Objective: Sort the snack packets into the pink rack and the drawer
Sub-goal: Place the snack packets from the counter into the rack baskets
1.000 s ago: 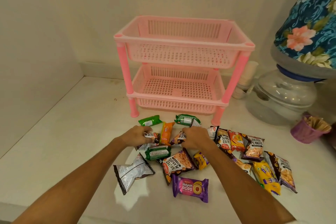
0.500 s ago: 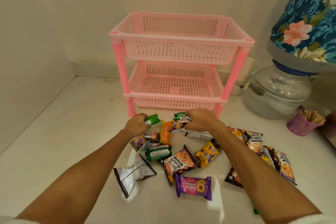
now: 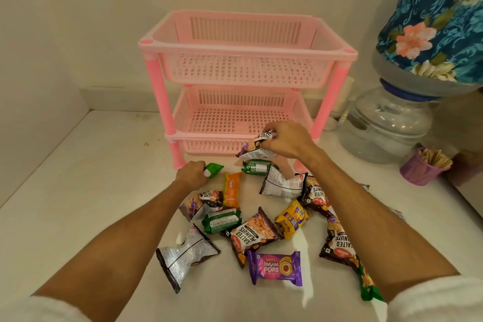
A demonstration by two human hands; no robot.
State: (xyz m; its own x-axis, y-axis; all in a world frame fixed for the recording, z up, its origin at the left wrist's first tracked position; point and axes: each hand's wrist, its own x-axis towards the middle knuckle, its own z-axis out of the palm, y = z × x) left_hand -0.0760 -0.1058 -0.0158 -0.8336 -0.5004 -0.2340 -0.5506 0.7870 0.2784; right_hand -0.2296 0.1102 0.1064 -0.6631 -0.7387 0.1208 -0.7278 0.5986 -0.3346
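The right hand is closed around the top edge of a peanut packet, pinching it with fingers and thumb so the packet hangs lifted off the worktop, just in front of the lower basket of the pink rack. The left hand is curled into a fist over a small green packet, whose end pokes out to the right of the knuckles; this one sits low, at or just above the worktop, near the rack's near-left leg.

Both baskets of the rack look bare inside. The rack stands at the far side of the worktop, against the wall.

The other snack packets lie scattered on the worktop nearer the person, between the two forearms. An orange packet lies just right of the left hand, with another green packet beyond it under the lifted one. A white-backed packet lies to the right of those. Nearer still are a salted peanuts packet, a yellow packet, a silver-backed packet and a purple Jim Jam Pops packet. More peanut packets lie partly under the right forearm.

To the right of the rack stands a water dispenser jar under a floral cloth cover, with a purple cup of sticks close by.
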